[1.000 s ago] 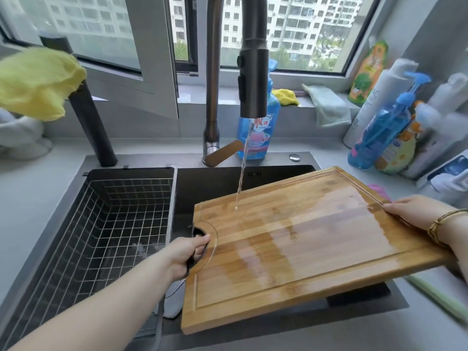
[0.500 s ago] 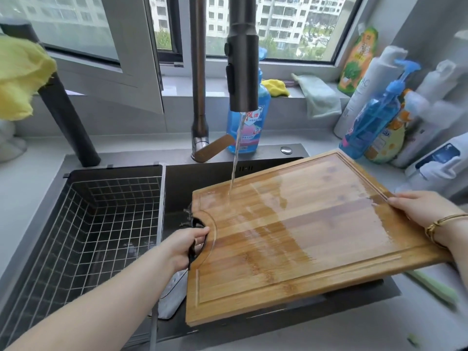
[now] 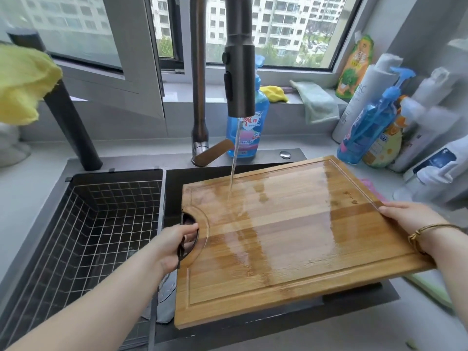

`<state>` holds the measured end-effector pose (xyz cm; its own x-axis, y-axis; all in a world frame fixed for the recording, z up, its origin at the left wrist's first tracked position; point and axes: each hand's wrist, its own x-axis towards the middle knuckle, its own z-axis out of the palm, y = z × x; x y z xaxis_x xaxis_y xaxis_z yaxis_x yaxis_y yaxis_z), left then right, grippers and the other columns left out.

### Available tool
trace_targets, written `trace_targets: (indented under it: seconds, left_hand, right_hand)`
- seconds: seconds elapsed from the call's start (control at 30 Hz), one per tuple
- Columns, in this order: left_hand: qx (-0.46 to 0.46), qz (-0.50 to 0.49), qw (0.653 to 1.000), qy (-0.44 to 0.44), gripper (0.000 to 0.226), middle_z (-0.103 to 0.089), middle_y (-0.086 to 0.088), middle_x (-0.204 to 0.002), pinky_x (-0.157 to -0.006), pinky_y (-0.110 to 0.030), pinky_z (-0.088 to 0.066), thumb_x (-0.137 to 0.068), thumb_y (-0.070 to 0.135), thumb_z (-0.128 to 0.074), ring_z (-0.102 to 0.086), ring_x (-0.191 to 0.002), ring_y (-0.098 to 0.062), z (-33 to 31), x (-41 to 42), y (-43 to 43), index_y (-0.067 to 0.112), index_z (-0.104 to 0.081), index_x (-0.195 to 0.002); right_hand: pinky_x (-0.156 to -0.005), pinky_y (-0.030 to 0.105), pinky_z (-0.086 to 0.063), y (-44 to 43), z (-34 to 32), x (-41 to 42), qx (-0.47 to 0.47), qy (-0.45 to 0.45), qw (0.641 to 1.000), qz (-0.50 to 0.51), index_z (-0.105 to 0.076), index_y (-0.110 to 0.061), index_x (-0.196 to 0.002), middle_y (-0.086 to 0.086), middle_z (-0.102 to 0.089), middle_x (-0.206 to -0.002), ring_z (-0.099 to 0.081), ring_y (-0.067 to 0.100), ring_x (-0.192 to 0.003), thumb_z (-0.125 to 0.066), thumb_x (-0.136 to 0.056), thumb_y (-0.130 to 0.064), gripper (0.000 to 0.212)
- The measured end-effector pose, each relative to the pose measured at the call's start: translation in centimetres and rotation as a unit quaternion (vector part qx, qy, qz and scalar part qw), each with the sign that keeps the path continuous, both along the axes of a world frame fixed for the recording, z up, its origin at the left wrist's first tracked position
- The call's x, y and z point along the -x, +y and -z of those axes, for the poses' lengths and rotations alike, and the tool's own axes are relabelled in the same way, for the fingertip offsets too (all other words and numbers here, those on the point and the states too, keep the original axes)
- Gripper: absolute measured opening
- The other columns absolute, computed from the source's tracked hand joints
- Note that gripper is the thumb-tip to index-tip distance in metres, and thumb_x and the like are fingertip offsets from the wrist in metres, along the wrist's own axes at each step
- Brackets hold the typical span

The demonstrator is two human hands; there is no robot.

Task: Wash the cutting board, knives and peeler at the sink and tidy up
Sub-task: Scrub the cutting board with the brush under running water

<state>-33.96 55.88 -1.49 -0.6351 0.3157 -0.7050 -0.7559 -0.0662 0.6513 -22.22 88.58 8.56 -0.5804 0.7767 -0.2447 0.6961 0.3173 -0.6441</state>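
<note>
A large wooden cutting board (image 3: pixel 291 239) lies tilted over the right half of the sink (image 3: pixel 174 188), wet and glossy across its middle. My left hand (image 3: pixel 174 245) grips the round handle cut-out on its left edge. My right hand (image 3: pixel 415 219) holds the board's right edge, a gold bangle on that wrist. A thin stream of water falls from the dark pull-down faucet (image 3: pixel 240 72) onto the board's far left part. A grey blade-like object (image 3: pixel 166 300) shows under the board's left edge; I cannot tell whether it is a knife. No peeler is in view.
A wire drying basket (image 3: pixel 83 239) fills the sink's left half. Blue dish soap (image 3: pixel 247 133) stands behind the faucet. Several bottles (image 3: pixel 374 122) crowd the counter at right. Cloths lie on the windowsill (image 3: pixel 316 100); a yellow cloth (image 3: pixel 22 82) hangs at left.
The board has stayed under the running water, in both hands. The wet sheen has spread further right across its surface.
</note>
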Motion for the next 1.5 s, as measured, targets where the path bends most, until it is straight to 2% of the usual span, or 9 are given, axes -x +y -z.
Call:
trace_targets:
  seconds: [0.13, 0.23, 0.57, 0.67, 0.77, 0.9, 1.1, 1.4, 1.5]
  left_hand:
    - [0.014, -0.029, 0.998, 0.045, 0.018, -0.065, -0.005, -0.048, -0.039, -0.020, -0.049, -0.094, 0.006, -0.043, -0.060, -0.038, -0.013, -1.8, 0.5, -1.2, 0.005, -0.055, -0.081]
    - [0.025, -0.049, 0.995, 0.078, 0.020, -0.065, -0.004, -0.051, -0.040, -0.020, -0.049, -0.095, 0.003, -0.041, -0.061, -0.041, -0.014, -3.0, 0.4, -2.2, 0.009, -0.055, -0.082]
    - [0.069, -0.108, 0.967, 0.221, 0.028, -0.065, -0.007, -0.093, -0.064, -0.031, -0.052, -0.098, 0.035, -0.036, -0.061, -0.078, -0.021, -6.5, 1.5, -6.5, 0.021, -0.059, -0.097]
    - [0.082, -0.145, 0.954, 0.247, 0.049, -0.064, -0.017, -0.115, -0.080, -0.033, -0.055, -0.096, 0.049, -0.029, -0.064, -0.092, -0.035, -7.1, 2.2, -7.2, 0.016, -0.059, -0.116]
    - [0.083, -0.177, 0.948, 0.251, 0.049, -0.070, 0.000, -0.084, -0.053, -0.018, -0.054, -0.094, 0.057, -0.026, -0.069, -0.068, -0.013, -7.1, 2.9, -8.2, 0.024, -0.063, -0.094]
    - [0.083, -0.202, 0.943, 0.250, 0.059, -0.065, -0.001, -0.083, -0.065, -0.027, -0.046, -0.094, 0.057, -0.020, -0.060, -0.077, -0.014, -6.5, 4.7, -9.1, 0.017, -0.063, -0.097]
    - [0.059, -0.231, 0.934, 0.265, 0.063, -0.065, -0.003, -0.074, -0.071, -0.029, -0.046, -0.094, 0.058, -0.018, -0.059, -0.074, -0.016, -6.9, 5.5, -9.2, 0.013, -0.061, -0.084]
    - [0.016, -0.232, 0.918, 0.320, 0.040, -0.072, 0.004, -0.071, -0.066, -0.024, -0.051, -0.097, 0.042, -0.033, -0.067, -0.074, -0.012, -6.8, 5.9, -10.3, 0.018, -0.064, -0.087]
    - [0.028, -0.266, 0.906, 0.328, 0.036, -0.069, 0.007, -0.062, -0.059, -0.018, -0.052, -0.096, 0.027, -0.039, -0.065, -0.064, -0.009, -6.9, 5.6, -10.5, 0.018, -0.067, -0.075]
  right_hand:
    - [-0.076, 0.013, -0.041, -0.5, 1.7, 0.1, 0.079, 0.033, 0.996, 0.035, -0.053, 0.002, -0.125, 0.012, -0.054, -0.121, -0.049, 0.034, -0.114, -0.054, -0.088, -0.003, 0.037]
    - [-0.052, 0.013, -0.039, -0.8, 2.9, 0.4, 0.131, 0.037, 0.990, 0.036, -0.054, 0.001, -0.122, 0.010, -0.060, -0.099, -0.050, 0.024, -0.074, -0.053, -0.089, -0.001, 0.034]
    - [-0.046, 0.022, -0.045, -5.2, 6.3, 2.5, 0.374, 0.111, 0.919, 0.053, -0.055, -0.012, -0.098, 0.005, -0.064, -0.056, -0.058, 0.021, -0.058, -0.043, -0.095, -0.017, 0.014]
    - [-0.054, 0.031, -0.044, -6.7, 6.5, 3.9, 0.420, 0.156, 0.890, 0.087, -0.052, -0.015, -0.077, 0.007, -0.061, -0.065, -0.056, 0.020, -0.063, -0.040, -0.096, -0.032, 0.028]
    - [-0.063, 0.034, -0.043, -8.0, 6.9, 5.3, 0.444, 0.193, 0.868, 0.113, -0.051, -0.013, -0.078, 0.007, -0.054, -0.081, -0.052, 0.020, -0.073, -0.038, -0.097, -0.037, 0.033]
    - [-0.094, 0.040, -0.047, -8.9, 7.5, 6.9, 0.448, 0.224, 0.851, 0.155, -0.052, -0.010, -0.078, 0.009, -0.057, -0.101, -0.055, 0.024, -0.093, -0.040, -0.096, -0.038, 0.036]
    - [-0.060, 0.035, -0.047, -9.5, 7.8, 8.3, 0.454, 0.245, 0.837, 0.181, -0.052, -0.012, -0.070, 0.006, -0.060, -0.066, -0.055, 0.020, -0.067, -0.046, -0.094, -0.031, 0.031]
    - [-0.097, 0.034, -0.043, -10.1, 7.0, 7.9, 0.488, 0.274, 0.815, 0.151, -0.060, -0.020, -0.087, -0.004, -0.066, -0.107, -0.060, 0.014, -0.084, -0.043, -0.090, -0.020, 0.017]
    - [-0.102, 0.037, -0.040, -10.1, 7.4, 7.5, 0.514, 0.269, 0.803, 0.132, -0.052, -0.021, -0.072, -0.004, -0.066, -0.081, -0.057, 0.013, -0.073, -0.041, -0.090, -0.020, 0.021]
